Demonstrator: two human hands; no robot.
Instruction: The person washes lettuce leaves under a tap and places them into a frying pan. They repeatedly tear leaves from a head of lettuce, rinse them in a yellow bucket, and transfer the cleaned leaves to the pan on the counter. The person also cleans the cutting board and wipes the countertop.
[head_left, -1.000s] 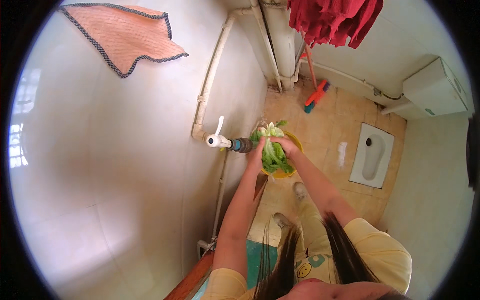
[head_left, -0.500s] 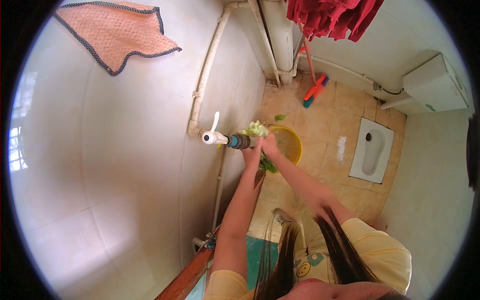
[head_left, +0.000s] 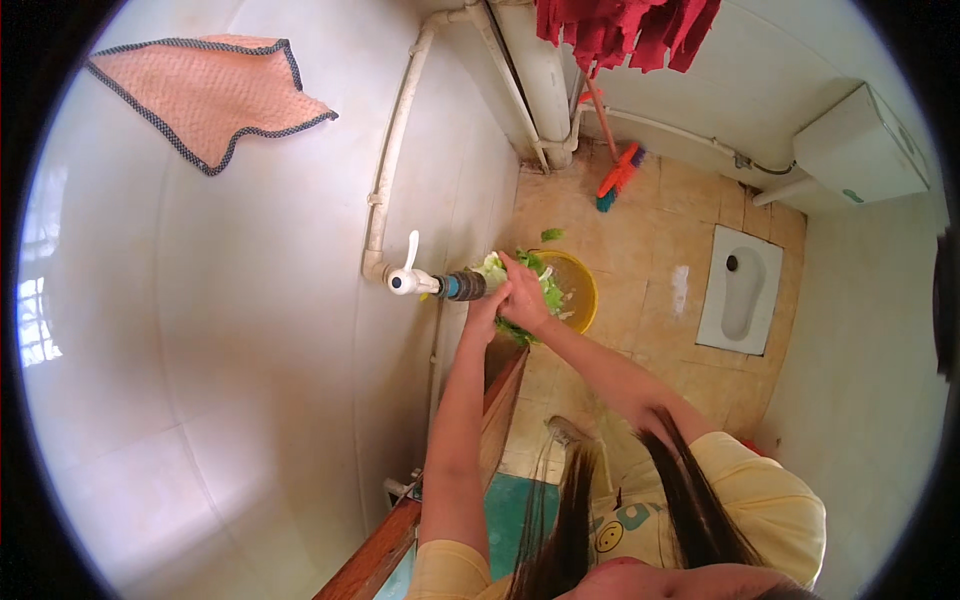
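Note:
A bunch of leafy green vegetable (head_left: 548, 290) with pale stems is held beneath the tap (head_left: 425, 283), whose white lever points up. My right hand (head_left: 522, 298) lies over the leaves with its fingers wrapped on them. My left hand (head_left: 485, 315) grips the bunch from the near side, close under the dark nozzle; its fingers are partly hidden by the nozzle and the other hand. Just below and to the right stands a yellow bucket (head_left: 592, 300), its left side covered by the greens and my hands.
A loose green leaf (head_left: 552, 235) lies on the tan tiled floor (head_left: 640, 310). A squat toilet (head_left: 740, 290) is set in the floor at right. At the back are an orange broom (head_left: 620, 175) and a red mop head (head_left: 630, 30). A wooden frame (head_left: 375, 545) runs along the near left.
My right hand has shifted up and over the bunch, and its fingers now spread across the leaves. More of the greens show over the bucket. The whole view has shifted slightly.

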